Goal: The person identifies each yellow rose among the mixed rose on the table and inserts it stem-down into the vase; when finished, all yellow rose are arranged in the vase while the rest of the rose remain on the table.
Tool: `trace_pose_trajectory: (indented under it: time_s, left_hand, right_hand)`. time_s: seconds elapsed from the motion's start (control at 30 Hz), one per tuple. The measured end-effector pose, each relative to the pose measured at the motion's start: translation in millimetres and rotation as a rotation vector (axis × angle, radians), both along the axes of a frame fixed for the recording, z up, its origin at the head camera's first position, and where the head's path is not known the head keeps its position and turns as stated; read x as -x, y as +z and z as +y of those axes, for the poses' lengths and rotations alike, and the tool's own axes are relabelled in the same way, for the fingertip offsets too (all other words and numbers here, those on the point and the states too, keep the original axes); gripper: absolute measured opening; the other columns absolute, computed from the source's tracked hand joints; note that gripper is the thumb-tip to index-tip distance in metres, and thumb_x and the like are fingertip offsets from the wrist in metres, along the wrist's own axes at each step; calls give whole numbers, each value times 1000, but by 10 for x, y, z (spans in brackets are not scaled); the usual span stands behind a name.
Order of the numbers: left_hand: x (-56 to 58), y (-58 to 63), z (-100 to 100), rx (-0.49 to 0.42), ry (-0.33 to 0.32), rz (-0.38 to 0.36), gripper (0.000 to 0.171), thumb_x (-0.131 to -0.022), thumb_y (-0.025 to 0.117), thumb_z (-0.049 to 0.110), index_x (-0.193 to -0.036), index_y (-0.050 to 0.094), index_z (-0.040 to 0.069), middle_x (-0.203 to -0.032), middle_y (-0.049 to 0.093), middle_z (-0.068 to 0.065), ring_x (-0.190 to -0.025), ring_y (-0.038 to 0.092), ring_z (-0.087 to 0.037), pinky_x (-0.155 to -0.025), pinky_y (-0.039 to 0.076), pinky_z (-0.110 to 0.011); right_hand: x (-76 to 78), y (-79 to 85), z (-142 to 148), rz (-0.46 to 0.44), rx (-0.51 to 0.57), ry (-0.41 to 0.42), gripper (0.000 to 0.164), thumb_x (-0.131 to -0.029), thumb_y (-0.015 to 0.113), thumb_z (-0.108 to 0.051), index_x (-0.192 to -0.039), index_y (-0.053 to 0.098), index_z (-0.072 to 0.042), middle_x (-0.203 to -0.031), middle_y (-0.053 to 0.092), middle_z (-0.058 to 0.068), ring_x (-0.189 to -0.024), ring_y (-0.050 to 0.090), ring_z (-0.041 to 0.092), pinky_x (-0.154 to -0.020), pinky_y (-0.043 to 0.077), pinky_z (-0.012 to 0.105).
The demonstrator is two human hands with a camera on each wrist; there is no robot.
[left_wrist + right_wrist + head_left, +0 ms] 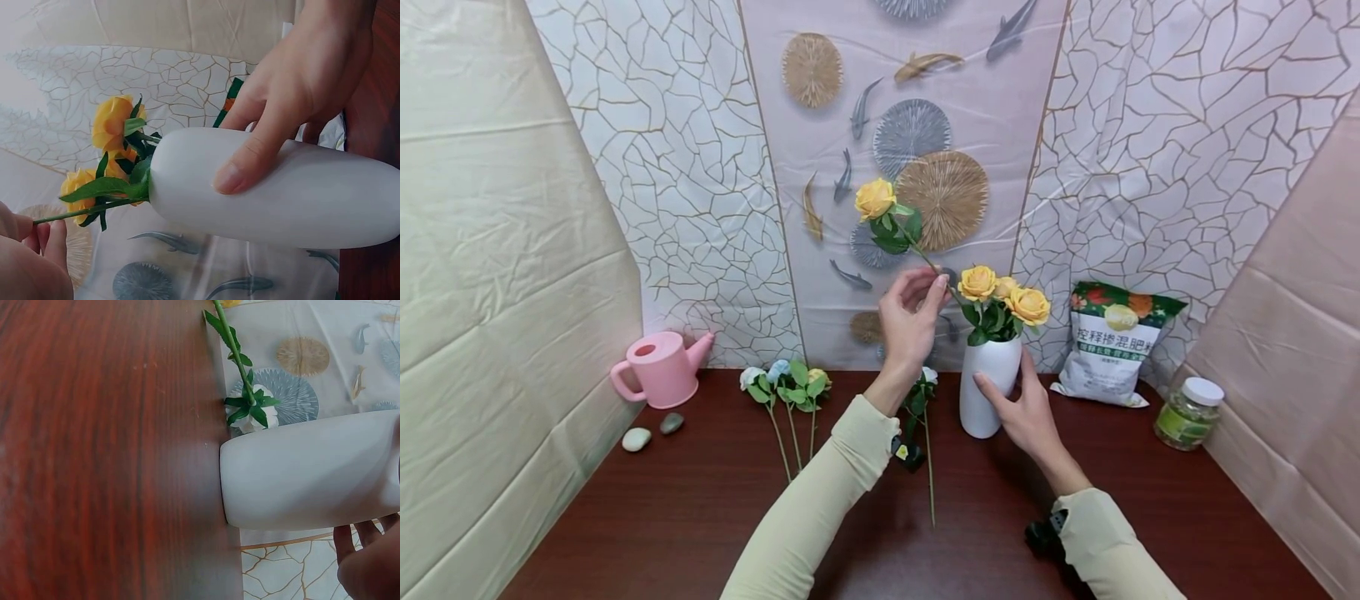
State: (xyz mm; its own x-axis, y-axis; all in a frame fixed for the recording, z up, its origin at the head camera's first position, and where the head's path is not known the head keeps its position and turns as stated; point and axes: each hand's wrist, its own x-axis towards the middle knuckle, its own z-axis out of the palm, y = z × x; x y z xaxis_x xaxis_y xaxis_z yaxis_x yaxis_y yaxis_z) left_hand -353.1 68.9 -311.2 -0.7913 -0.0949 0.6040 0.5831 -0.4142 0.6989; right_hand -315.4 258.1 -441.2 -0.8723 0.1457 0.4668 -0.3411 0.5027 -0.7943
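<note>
My left hand (910,323) pinches the green stem of a yellow rose (876,199), whose bloom leans up and to the left. In the left wrist view that stem (81,212) runs to the mouth of a white vase (294,206), where leaves hide its lower end. Several yellow roses (1028,307) stand in the vase, above its rim. My right hand (1028,410) holds the vase from the right side, thumb across the front. The right wrist view shows the vase (300,475) upright, its base at the table, with fingers (365,534) around it.
Loose flowers (790,385) in white, blue and yellow lie left on the dark table (715,517). A white flower (929,376) lies beside the vase. A pink watering can (664,373) and two stones (636,439) stand far left, a fertilizer bag (1112,354) and lidded jar (1187,421) right.
</note>
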Motion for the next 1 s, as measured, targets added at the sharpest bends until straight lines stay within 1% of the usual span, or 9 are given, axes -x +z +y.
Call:
trace_pose_trajectory:
  time_s: [0.13, 0.27, 0.47, 0.53, 0.6, 0.73, 0.8, 0.9, 1.0]
  left_hand:
    - [-5, -22, 9, 30, 14, -1, 25, -96, 68, 8, -117, 64, -4, -113, 69, -25, -107, 66, -46, -89, 61, -37]
    - [7, -42, 6, 19, 26, 3, 25, -96, 67, 5, -116, 63, -8, -113, 68, -28, -107, 65, -48, -89, 61, -39]
    - [-14, -1, -11, 2, 53, 48, 23, -95, 69, 8, -113, 65, -4, -109, 70, -23, -100, 67, -43, -87, 61, -41]
    - [-46, 34, -13, 6, 64, 70, 22, -95, 69, 7, -113, 65, -5, -108, 70, -23, -98, 66, -44, -87, 61, -43]
    - [-110, 89, -18, 21, 81, 85, 22, -95, 68, 5, -113, 64, -7, -107, 70, -25, -97, 66, -45, -86, 61, -43]
    - [-255, 196, -33, 54, 112, 96, 20, -95, 67, 3, -112, 65, -8, -106, 69, -27, -97, 65, -46, -85, 62, -37]
    - [-311, 233, -38, 52, 124, 99, 19, -95, 67, 2, -111, 65, -8, -105, 69, -27, -96, 66, -45, -84, 62, -36]
    - [-347, 245, -33, 49, 125, 103, 19, -95, 66, 2, -111, 64, -9, -105, 69, -28, -96, 66, -48, -84, 62, -37]
    - [-361, 226, -17, 68, 113, 100, 21, -95, 67, 2, -112, 64, -10, -105, 68, -29, -96, 65, -49, -83, 62, -38]
  right_hand:
    - [-1, 1, 3, 4, 3, 4, 85, -91, 71, -51, -157, 18, -42, -142, 53, 10, -126, 56, 27, -98, 51, 54]
    - [-4, -5, 3, 6, 2, 7, 84, -91, 70, -51, -157, 18, -42, -142, 53, 10, -126, 56, 27, -99, 51, 54]
    - [-8, -6, 2, 6, 8, 13, 84, -91, 71, -50, -156, 20, -42, -142, 53, 9, -127, 56, 26, -99, 51, 54]
    - [-7, -7, 4, 5, 7, 15, 84, -91, 71, -51, -157, 19, -42, -144, 52, 9, -128, 55, 26, -99, 51, 54]
    - [-7, -7, 7, 5, 5, 14, 84, -91, 71, -51, -157, 19, -42, -145, 51, 9, -129, 54, 26, -100, 50, 54]
    - [-9, -4, 9, 3, 0, 9, 85, -90, 70, -52, -157, 19, -42, -147, 50, 10, -130, 53, 26, -101, 50, 54]
    - [-9, -3, 9, 2, -2, 8, 85, -91, 70, -52, -157, 18, -42, -147, 50, 10, -131, 53, 26, -101, 50, 54]
    - [-9, -4, 10, 3, -3, 8, 85, -91, 70, -51, -157, 18, -42, -148, 49, 10, -131, 53, 27, -101, 50, 54]
    - [-11, -3, 9, 5, -6, 8, 85, -91, 70, -51, -157, 17, -42, -148, 49, 11, -131, 53, 27, -101, 50, 55]
